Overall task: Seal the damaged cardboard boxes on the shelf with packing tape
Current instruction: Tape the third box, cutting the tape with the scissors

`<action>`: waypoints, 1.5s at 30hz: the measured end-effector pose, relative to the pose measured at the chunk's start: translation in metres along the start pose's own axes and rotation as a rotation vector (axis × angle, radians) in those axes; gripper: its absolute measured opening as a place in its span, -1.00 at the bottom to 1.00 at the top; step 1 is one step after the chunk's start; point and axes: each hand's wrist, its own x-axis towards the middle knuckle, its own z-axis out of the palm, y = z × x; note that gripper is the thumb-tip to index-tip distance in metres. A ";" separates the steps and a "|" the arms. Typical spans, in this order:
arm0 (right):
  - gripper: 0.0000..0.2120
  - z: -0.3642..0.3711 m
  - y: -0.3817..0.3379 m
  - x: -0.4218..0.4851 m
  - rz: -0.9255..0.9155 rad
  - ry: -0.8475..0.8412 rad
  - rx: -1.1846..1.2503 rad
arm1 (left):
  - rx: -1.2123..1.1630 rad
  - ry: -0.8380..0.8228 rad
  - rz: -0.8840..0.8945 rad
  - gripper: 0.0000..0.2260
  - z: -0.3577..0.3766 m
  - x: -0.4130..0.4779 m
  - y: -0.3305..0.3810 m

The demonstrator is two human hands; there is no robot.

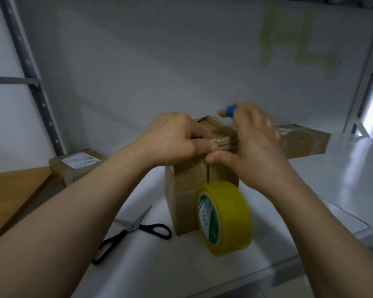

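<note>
A small upright cardboard box (185, 190) stands on the white shelf (332, 179) in front of me, its top flaps crumpled. My left hand (172, 140) is curled over the top left edge and pinches a clear strip of tape (226, 145) there. My right hand (256, 143) lies flat on the box's top right, thumb pressing on the front edge; one finger wears a blue band. The yellow roll of packing tape (226, 218) stands on its edge against the box's front right corner.
Black-handled scissors (134, 231) lie open on the shelf to the left of the box. A flat labelled parcel (75, 166) sits at the back left, another taped box (306, 140) at the back right. A wooden board (11, 194) lies at far left.
</note>
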 end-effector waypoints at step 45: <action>-0.88 0.111 -0.135 -0.062 -0.215 -0.871 -0.215 | -0.016 -0.014 0.008 -0.43 0.014 -0.002 -0.008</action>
